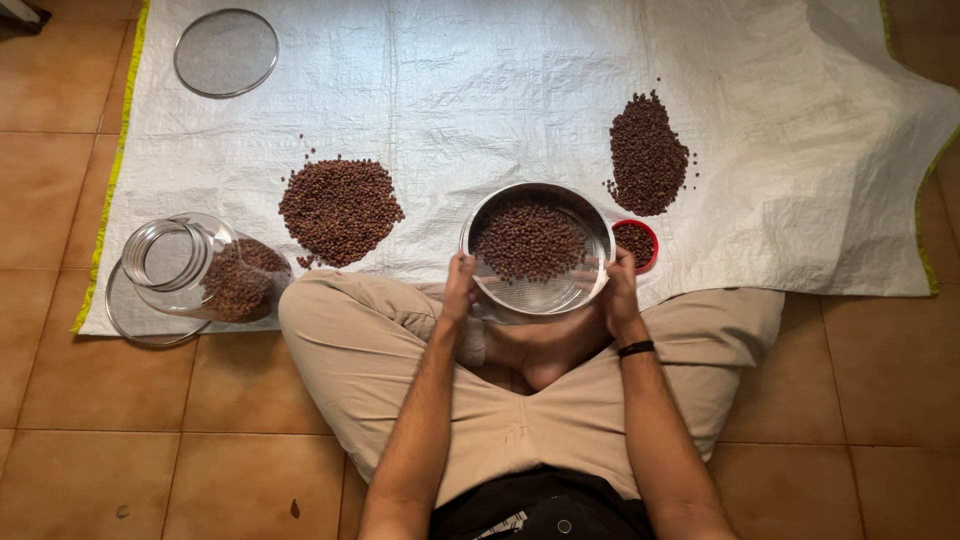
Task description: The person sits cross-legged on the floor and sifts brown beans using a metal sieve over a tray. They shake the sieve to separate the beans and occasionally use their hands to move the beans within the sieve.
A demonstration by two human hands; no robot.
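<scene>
Holding a round metal sieve [537,296] of brown seeds [528,241], both hands grip its rim.

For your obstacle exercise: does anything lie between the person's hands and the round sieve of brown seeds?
Nothing visible does. The left hand and right hand already grip opposite sides of the sieve rim, directly touching it.

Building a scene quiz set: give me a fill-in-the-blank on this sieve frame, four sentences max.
1. Both hands, left hand and right hand, grip the round metal sieve by its ____.
2. The small red bowl sits by the ____ hand.
3. The clear glass jar lies on its ____.
4. The white woven sheet carries ____ loose piles of brown seeds.

Missing words: rim; right; side; two
</scene>
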